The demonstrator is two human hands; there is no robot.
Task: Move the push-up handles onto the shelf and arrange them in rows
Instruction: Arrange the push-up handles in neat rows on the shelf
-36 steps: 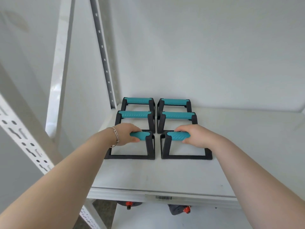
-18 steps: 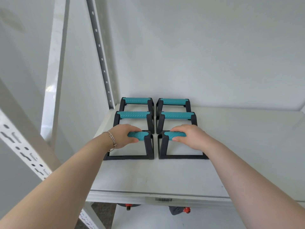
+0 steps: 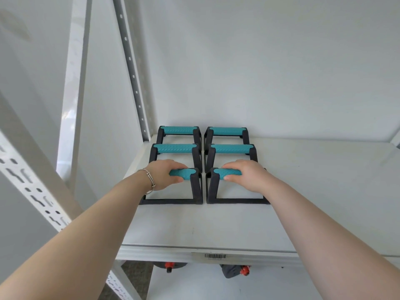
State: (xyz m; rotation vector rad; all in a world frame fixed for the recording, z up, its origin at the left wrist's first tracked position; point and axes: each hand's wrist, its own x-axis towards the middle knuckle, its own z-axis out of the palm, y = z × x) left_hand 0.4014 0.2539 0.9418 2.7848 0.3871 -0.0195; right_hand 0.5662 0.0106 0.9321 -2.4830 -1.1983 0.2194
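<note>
My left hand [image 3: 166,174] is closed around the teal bar of the front left handle [image 3: 173,187], my right hand [image 3: 244,174] around the front right handle [image 3: 236,188]; both stand on the shelf [image 3: 216,230], in front of four other handles [image 3: 203,144]

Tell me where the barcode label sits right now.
In the head view, the barcode label is stuck on the shelf's front edge, low and central, below the front two push-up handles.

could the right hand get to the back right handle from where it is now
Probably yes. The right hand grips the front right handle, and the back right handle sits two rows behind. Only the low middle right handle lies between, so reaching over looks possible after letting go.
</note>
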